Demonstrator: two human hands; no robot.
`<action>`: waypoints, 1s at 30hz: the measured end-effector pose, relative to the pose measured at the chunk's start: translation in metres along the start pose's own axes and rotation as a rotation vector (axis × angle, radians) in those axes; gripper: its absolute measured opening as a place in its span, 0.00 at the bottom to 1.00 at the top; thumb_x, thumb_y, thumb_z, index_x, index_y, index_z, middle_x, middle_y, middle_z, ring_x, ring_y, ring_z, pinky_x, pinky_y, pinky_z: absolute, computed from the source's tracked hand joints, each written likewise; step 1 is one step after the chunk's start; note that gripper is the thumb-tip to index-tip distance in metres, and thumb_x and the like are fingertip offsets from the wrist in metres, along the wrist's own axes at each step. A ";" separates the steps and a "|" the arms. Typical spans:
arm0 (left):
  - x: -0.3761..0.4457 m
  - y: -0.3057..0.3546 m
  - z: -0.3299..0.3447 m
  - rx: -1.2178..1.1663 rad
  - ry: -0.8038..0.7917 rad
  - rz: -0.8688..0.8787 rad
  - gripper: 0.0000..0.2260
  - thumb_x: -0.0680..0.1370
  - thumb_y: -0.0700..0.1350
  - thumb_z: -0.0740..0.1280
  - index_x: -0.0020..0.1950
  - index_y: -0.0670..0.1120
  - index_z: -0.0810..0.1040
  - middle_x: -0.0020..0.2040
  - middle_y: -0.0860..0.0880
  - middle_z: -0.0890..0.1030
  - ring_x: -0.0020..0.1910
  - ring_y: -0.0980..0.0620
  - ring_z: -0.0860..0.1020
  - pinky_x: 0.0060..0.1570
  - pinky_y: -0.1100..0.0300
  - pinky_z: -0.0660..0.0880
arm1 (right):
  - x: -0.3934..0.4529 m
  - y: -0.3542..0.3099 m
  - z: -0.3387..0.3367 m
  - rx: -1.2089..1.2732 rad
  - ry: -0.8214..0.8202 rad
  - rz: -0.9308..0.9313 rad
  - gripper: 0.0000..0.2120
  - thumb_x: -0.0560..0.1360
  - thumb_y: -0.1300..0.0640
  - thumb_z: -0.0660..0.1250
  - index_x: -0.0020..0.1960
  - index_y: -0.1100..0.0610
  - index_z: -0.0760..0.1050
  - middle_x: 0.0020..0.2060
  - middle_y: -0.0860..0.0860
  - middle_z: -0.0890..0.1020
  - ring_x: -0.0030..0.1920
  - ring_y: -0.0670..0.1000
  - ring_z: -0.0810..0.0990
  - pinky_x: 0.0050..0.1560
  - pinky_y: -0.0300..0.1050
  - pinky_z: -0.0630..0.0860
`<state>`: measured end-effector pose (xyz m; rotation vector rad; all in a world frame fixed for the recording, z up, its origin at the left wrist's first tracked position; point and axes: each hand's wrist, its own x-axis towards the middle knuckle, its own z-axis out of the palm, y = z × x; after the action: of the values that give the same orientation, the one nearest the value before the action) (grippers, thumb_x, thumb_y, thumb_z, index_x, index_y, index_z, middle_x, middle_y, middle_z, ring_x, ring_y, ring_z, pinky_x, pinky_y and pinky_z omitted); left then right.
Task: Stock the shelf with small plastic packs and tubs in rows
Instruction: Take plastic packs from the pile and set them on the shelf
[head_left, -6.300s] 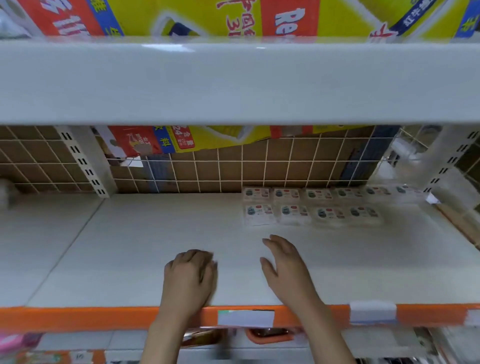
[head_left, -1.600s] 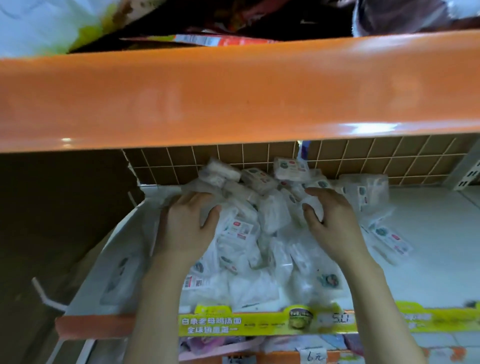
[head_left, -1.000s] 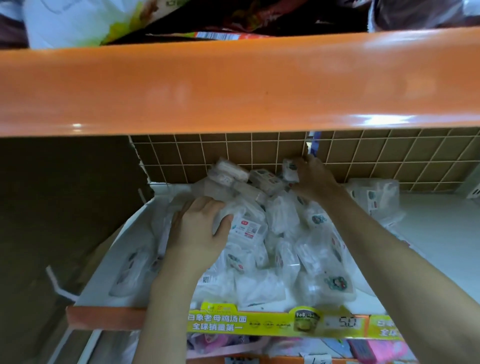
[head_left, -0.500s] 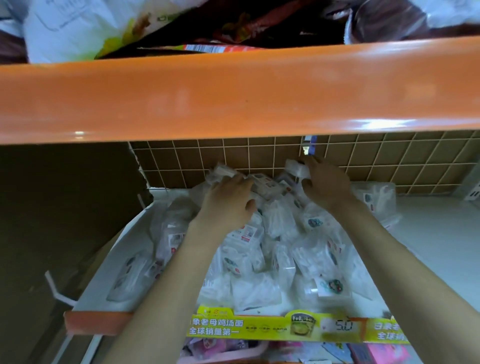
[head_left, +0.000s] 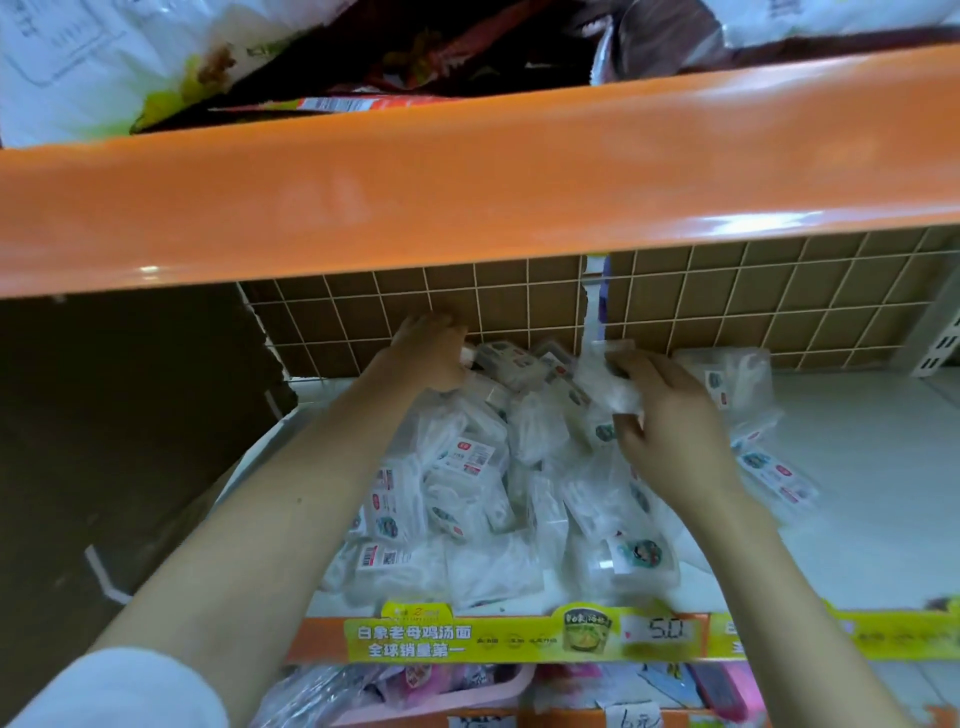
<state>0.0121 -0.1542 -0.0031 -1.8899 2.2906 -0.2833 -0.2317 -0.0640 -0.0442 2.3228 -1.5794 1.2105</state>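
Note:
A loose heap of small clear plastic packs (head_left: 467, 488) with white contents and small labels covers the left part of a white shelf (head_left: 852, 467). My left hand (head_left: 431, 353) reaches to the back of the heap by the wire grid and grips a small pack there. My right hand (head_left: 670, 415) is over the heap's right side and holds a crumpled clear pack (head_left: 608, 384) in its curled fingers. More packs (head_left: 727, 379) lie at the back right, and one flat pack (head_left: 774, 473) lies beside my right wrist.
An orange shelf edge (head_left: 467, 176) hangs close overhead with bags on top. A brown backing with a white wire grid (head_left: 727, 296) closes the back. A yellow price strip (head_left: 519, 634) runs along the front lip. A pink basket (head_left: 457, 696) sits below. Dark cardboard (head_left: 130, 415) stands at left.
My left hand moved further back to the heap's rear left edge. My right hand drew forward and right, lifting a crumpled pack off the heap.

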 end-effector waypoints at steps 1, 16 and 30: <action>0.001 -0.001 0.000 0.007 -0.022 -0.009 0.24 0.75 0.48 0.65 0.70 0.44 0.67 0.68 0.43 0.69 0.67 0.42 0.67 0.65 0.49 0.63 | -0.002 -0.001 -0.001 0.002 0.006 0.006 0.27 0.59 0.73 0.69 0.57 0.62 0.76 0.53 0.60 0.80 0.48 0.65 0.79 0.46 0.52 0.76; 0.003 0.007 0.006 0.114 0.055 -0.164 0.19 0.77 0.48 0.64 0.67 0.49 0.72 0.66 0.46 0.70 0.66 0.44 0.66 0.63 0.49 0.63 | -0.023 -0.002 -0.001 0.050 -0.019 0.055 0.29 0.60 0.73 0.68 0.61 0.61 0.75 0.55 0.59 0.79 0.54 0.61 0.78 0.54 0.49 0.74; -0.077 0.010 -0.001 -0.300 0.513 -0.132 0.19 0.74 0.44 0.62 0.64 0.50 0.75 0.55 0.47 0.78 0.55 0.43 0.76 0.52 0.52 0.70 | -0.022 -0.020 0.004 0.126 0.035 0.098 0.27 0.64 0.71 0.66 0.62 0.61 0.74 0.57 0.58 0.78 0.56 0.62 0.77 0.54 0.52 0.74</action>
<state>0.0169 -0.0766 -0.0046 -2.3469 2.6528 -0.5199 -0.2165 -0.0403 -0.0540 2.3082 -1.6695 1.4025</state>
